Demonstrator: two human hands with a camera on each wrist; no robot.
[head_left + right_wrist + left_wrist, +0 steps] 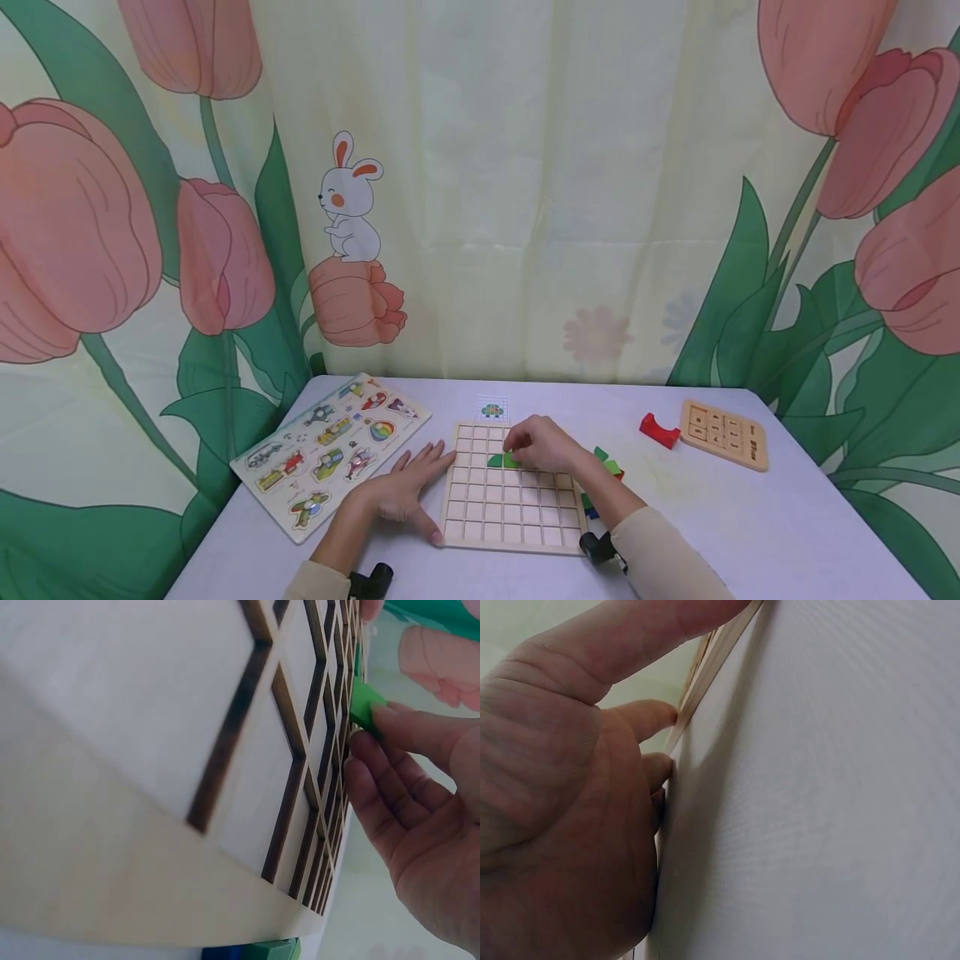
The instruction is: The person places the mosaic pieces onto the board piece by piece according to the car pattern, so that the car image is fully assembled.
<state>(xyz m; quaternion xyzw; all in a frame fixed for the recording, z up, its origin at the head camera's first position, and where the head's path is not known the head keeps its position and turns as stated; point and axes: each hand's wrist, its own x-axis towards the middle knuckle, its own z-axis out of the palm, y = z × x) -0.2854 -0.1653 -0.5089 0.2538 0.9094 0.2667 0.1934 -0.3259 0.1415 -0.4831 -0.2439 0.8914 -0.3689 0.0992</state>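
A wooden grid board [517, 510] with square cells lies on the table. My right hand [543, 444] is over its upper part and pinches a green block [366, 703] between thumb and fingers, right at the cells. Just left of it, a darker green piece [495, 460] sits in a cell. My left hand [403, 490] has its fingers spread along the board's left side. In the left wrist view, the thumb and a fingertip touch the board's wooden rim [718, 664]. A small card [492, 407] with a coloured pattern on a grid lies behind the board.
Several loose green, red and blue blocks [612, 467] lie by the board's right edge, partly hidden by my right forearm. A picture puzzle board [330, 458] is at the left. Farther right are a red arch-shaped block [660, 431] and a wooden number board [724, 435].
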